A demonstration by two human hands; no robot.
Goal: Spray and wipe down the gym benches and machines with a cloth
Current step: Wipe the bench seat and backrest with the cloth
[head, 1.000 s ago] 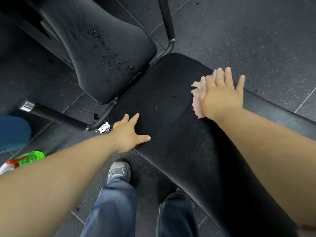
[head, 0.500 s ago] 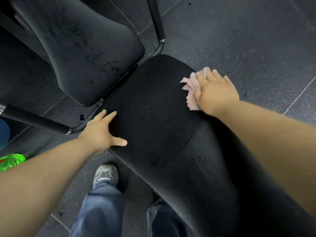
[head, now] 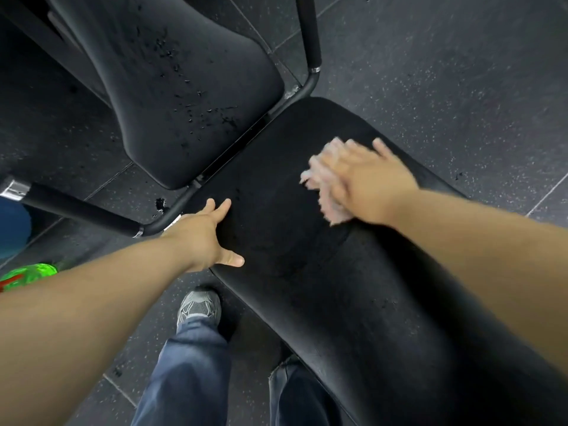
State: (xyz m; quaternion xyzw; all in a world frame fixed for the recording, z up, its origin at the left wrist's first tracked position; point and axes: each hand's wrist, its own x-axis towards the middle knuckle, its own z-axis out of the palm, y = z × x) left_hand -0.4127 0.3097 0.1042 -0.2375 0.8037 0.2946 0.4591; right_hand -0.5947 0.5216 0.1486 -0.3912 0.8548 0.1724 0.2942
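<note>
Right hand (head: 365, 182) flat, fingers straight, pressed cloth (head: 319, 176) on bench (head: 292, 241); blurred. Left hand (head: 203, 238) spread flat, rested on bench edge. Green bottle (head: 27, 272) on floor (head: 461, 72).

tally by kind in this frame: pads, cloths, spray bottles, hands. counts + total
Pads: 2, the long pad and the spotted pad
Cloths: 1, the pink cloth
Spray bottles: 1, the green spray bottle
Hands: 2, the left hand and the right hand
Total: 6
</note>
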